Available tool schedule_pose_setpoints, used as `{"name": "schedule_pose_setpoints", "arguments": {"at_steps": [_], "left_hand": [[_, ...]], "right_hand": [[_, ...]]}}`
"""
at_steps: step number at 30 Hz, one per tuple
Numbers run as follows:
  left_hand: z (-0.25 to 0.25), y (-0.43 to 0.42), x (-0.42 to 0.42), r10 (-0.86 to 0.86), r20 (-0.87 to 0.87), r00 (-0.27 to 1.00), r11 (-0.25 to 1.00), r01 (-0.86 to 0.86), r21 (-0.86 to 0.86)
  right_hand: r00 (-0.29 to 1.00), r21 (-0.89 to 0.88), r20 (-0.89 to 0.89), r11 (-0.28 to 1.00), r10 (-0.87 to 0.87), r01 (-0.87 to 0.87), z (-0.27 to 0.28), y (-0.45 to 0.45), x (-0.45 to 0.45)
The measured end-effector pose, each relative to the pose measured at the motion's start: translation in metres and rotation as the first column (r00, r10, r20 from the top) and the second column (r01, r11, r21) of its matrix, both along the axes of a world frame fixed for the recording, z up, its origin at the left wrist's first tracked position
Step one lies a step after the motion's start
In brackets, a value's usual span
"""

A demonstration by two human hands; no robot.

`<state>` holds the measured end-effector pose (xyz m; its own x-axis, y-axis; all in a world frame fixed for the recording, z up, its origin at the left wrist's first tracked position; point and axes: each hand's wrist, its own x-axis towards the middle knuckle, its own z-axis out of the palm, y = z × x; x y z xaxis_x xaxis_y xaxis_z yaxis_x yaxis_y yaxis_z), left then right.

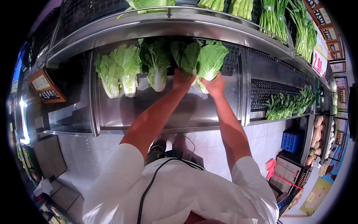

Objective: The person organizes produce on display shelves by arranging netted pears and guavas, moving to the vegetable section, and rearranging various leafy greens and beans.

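Observation:
My left hand point(182, 79) is closed around the lower end of a shaded Chinese cabbage point(187, 56), which points leaves-up toward the back of the steel shelf. Just right of it, my right hand point(213, 84) grips the white base of a brighter green Chinese cabbage point(212, 59). The two heads lie side by side and touch or nearly touch. To their left rests another cabbage point(158, 71), and past a gap lie two paler heads point(129, 71) close together. Some fingers of both hands are hidden behind the stems.
A steel rail point(167, 28) of the upper shelf overhangs the cabbages. Metal dividers point(244, 89) bound this bay. Bunched leafy greens point(291, 102) lie in the right bay. A price sign point(46, 87) stands at left. On the floor at right is a blue crate point(292, 141).

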<state>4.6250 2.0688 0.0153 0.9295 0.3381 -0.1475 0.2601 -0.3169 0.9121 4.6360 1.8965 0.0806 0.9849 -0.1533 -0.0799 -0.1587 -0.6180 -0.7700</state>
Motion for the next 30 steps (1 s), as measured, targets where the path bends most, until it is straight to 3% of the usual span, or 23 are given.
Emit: {"name": "schedule_pose_setpoints", "arguments": {"at_steps": [3, 4, 5, 8, 9, 11, 12, 13, 14, 15, 16, 18, 20, 21, 22, 24, 26, 27, 29, 30], "left_hand": [[0.021, 0.017, -0.023, -0.026, 0.173, 0.985, 0.975, -0.013, 0.220], [0.025, 0.024, -0.026, -0.013, 0.168, 0.986, 0.970, -0.028, 0.242], [0.029, 0.033, -0.026, 0.006, 0.164, 0.986, 0.963, -0.050, 0.266], [0.021, 0.046, -0.020, -0.044, 0.141, 0.989, 0.934, -0.010, 0.356], [0.017, 0.050, -0.017, -0.075, 0.131, 0.989, 0.920, 0.018, 0.391], [0.033, 0.051, -0.019, -0.080, -0.002, 0.997, 0.942, 0.077, 0.326], [0.040, 0.051, -0.020, -0.083, -0.068, 0.994, 0.952, 0.099, 0.290], [0.049, 0.049, -0.030, -0.061, 0.035, 0.997, 0.928, 0.044, 0.369], [0.058, 0.057, -0.038, -0.084, -0.019, 0.996, 0.949, 0.086, 0.305], [0.078, 0.065, -0.047, -0.111, -0.072, 0.991, 0.964, 0.125, 0.235], [0.090, 0.072, -0.055, -0.142, -0.120, 0.983, 0.974, 0.160, 0.162], [0.090, 0.105, -0.083, -0.024, 0.038, 0.999, 0.989, 0.018, 0.147], [0.074, 0.152, -0.110, 0.105, 0.111, 0.988, 0.974, -0.125, 0.188], [0.073, 0.178, -0.121, 0.162, 0.161, 0.974, 0.934, -0.204, 0.295], [0.071, 0.200, -0.133, 0.208, 0.213, 0.955, 0.877, -0.278, 0.392], [0.054, 0.228, -0.132, 0.244, 0.228, 0.943, 0.838, -0.323, 0.440], [0.046, 0.244, -0.122, 0.208, 0.243, 0.948, 0.833, -0.301, 0.464], [0.030, 0.249, -0.114, 0.173, 0.294, 0.940, 0.821, -0.302, 0.484], [0.035, 0.257, -0.100, 0.179, 0.252, 0.951, 0.889, -0.266, 0.373], [0.035, 0.259, -0.094, 0.181, 0.228, 0.957, 0.918, -0.247, 0.311]], "right_hand": [[1.000, 0.063, -0.012, 0.998, -0.016, 0.017, -0.003, 0.011, -0.007], [1.000, 0.096, -0.018, 0.995, -0.026, 0.027, -0.002, 0.019, -0.012], [0.999, 0.265, 0.004, 0.964, 0.033, -0.033, -0.016, 0.028, -0.016], [0.999, 0.411, 0.034, 0.912, 0.006, -0.019, -0.024, 0.047, -0.016], [0.999, 0.387, 0.041, 0.922, -0.003, -0.013, -0.040, 0.048, -0.011], [0.998, 0.345, 0.056, 0.939, -0.010, -0.009, -0.067, 0.042, -0.001], [1.000, 0.404, 0.018, 0.915, -0.007, -0.001, -0.055, 0.045, -0.004], [0.999, 0.447, -0.036, 0.895, -0.001, 0.017, -0.047, 0.045, -0.004], [0.996, 0.485, -0.093, 0.873, 0.005, 0.041, -0.039, 0.045, -0.005], [0.986, 0.386, -0.165, 0.919, -0.021, 0.084, -0.032, 0.045, -0.006], [0.978, 0.441, -0.207, 0.892, -0.005, 0.098, -0.014, 0.048, -0.012], [0.996, 0.567, -0.060, 0.820, -0.059, 0.082, -0.030, 0.044, -0.016], [0.954, 0.215, 0.280, 0.976, -0.104, 0.043, -0.022, 0.049, -0.032], [0.893, 0.026, 0.444, 0.997, -0.078, 0.075, -0.018, 0.052, -0.040], [0.893, 0.061, 0.449, 0.997, 0.015, -0.048, -0.004, 0.071, -0.053], [0.905, 0.287, 0.379, 0.906, 0.192, -0.312, 0.008, 0.122, -0.074], [0.918, 0.153, 0.251, 0.924, 0.305, -0.349, -0.013, 0.163, -0.074], [0.937, 0.201, 0.171, 0.921, 0.304, -0.335, -0.010, 0.180, -0.071], [0.953, 0.287, 0.002, 0.913, 0.304, -0.292, -0.003, 0.208, -0.065], [0.961, 0.276, -0.001, 0.924, 0.276, -0.265, -0.007, 0.218, -0.063]]}}
